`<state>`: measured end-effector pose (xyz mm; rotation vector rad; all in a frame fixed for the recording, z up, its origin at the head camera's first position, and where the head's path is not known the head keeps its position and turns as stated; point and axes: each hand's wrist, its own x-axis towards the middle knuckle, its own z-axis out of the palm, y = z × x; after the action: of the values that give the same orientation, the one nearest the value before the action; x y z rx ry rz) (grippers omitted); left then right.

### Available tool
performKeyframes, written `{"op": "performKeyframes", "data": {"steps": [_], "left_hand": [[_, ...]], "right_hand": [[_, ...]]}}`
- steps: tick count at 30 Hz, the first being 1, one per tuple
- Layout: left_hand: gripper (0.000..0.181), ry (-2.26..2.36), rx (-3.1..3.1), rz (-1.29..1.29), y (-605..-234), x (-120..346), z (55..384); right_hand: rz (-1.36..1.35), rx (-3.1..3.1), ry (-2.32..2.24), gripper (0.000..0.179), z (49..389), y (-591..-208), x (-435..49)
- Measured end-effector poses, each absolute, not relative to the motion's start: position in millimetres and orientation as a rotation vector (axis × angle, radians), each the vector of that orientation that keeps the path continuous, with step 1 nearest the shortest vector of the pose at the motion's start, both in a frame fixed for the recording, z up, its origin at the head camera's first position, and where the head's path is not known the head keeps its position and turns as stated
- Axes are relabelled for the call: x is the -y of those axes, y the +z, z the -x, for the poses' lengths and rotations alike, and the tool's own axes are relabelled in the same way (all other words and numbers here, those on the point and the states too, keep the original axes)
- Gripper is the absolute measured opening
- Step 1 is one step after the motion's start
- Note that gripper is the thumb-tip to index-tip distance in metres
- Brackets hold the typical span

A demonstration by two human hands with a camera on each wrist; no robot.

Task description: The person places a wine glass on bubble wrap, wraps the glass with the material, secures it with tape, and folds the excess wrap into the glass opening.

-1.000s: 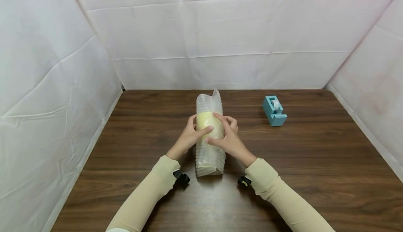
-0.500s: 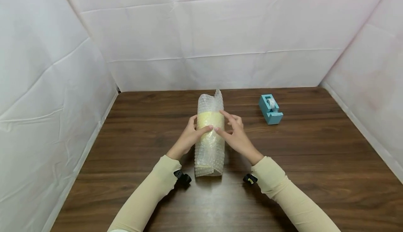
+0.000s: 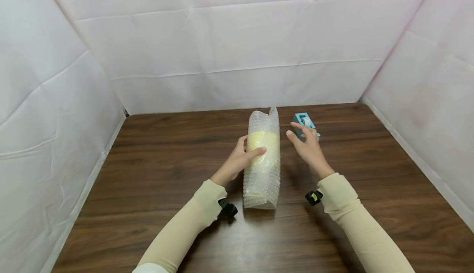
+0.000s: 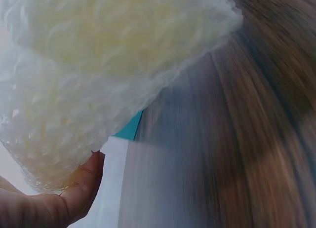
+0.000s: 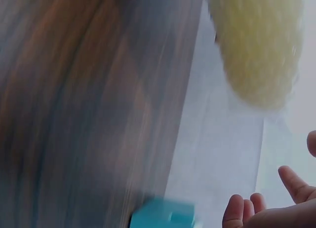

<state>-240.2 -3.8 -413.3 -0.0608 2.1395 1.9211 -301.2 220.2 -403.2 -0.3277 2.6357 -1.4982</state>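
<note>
Left hand (image 3: 238,160) grips roll (image 3: 263,176) (bubble-wrapped) — right hand (image 3: 309,147) apart.

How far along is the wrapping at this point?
Looks done: the bubble wrap is rolled around something yellow. In hand: the left hand holds it, while the right hand, free of it, is near the tape dispenser. Likely left: taping, since no tape strip shows clearly on the bubble wrap.
</note>
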Motion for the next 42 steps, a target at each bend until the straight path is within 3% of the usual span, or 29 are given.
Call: {"op": "performKeyframes", "data": {"steps": [17, 42], "left_hand": [[0.089, 1.897, -2.084, 0.012, -418.0, -36.7, 243.3], [0.089, 1.884, -2.059, 0.037, -432.3, -44.8, 235.2]], "right_hand": [[0.044, -2.717, -1.413, 0.059, 343.4, -421.0, -275.2], [0.122, -2.570, -1.273, 0.054, 366.6, -424.3, -282.2]]}}
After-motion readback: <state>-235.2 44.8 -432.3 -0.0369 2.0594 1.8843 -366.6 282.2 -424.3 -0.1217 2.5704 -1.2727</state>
